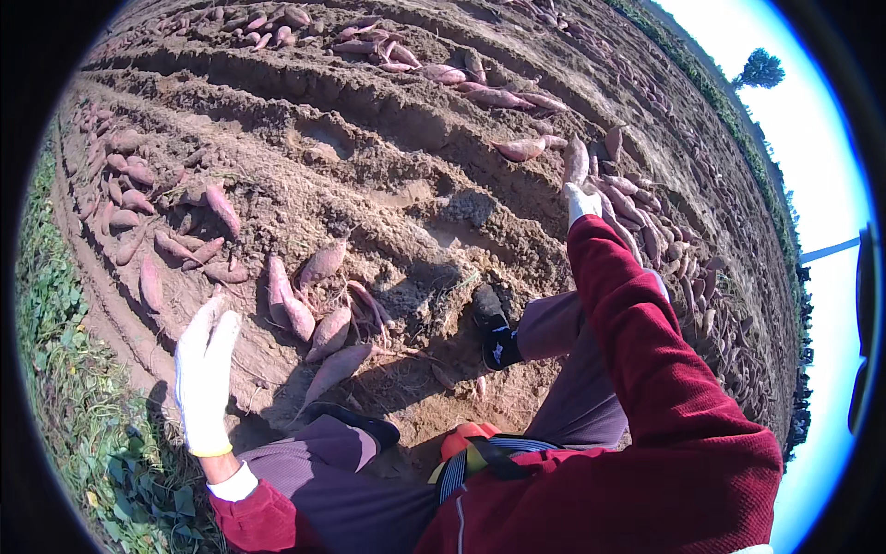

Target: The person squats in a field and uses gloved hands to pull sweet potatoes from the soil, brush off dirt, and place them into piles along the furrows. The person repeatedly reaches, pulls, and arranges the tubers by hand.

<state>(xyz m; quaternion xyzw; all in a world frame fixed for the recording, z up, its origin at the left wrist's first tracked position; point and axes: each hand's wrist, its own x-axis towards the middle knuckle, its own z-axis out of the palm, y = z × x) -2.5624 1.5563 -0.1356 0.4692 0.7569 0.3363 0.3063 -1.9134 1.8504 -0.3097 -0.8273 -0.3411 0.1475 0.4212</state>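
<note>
My left hand point(206, 370), in a white glove with a yellow cuff edge, hangs over bare soil at the left with its fingers extended and nothing in them. Just beyond it lie loose sweet potatoes, among them a reddish one point(150, 284). A cluster to its right includes a plump sweet potato point(329, 334) and a long one point(337, 374) near my foot. On the right, my gloved right hand point(583, 201) reaches far out and grips a long sweet potato point(576, 163) at its near end. My sleeve partly hides the heap of sweet potatoes point(626, 204) beside that hand.
Ridged soil point(387, 187) with furrows spreads ahead, with further rows of sweet potatoes point(498, 97). Green vines point(90, 415) border the left side. My dark shoes point(491, 315) stand on the dirt between the piles. An orange object point(465, 436) shows by my waist.
</note>
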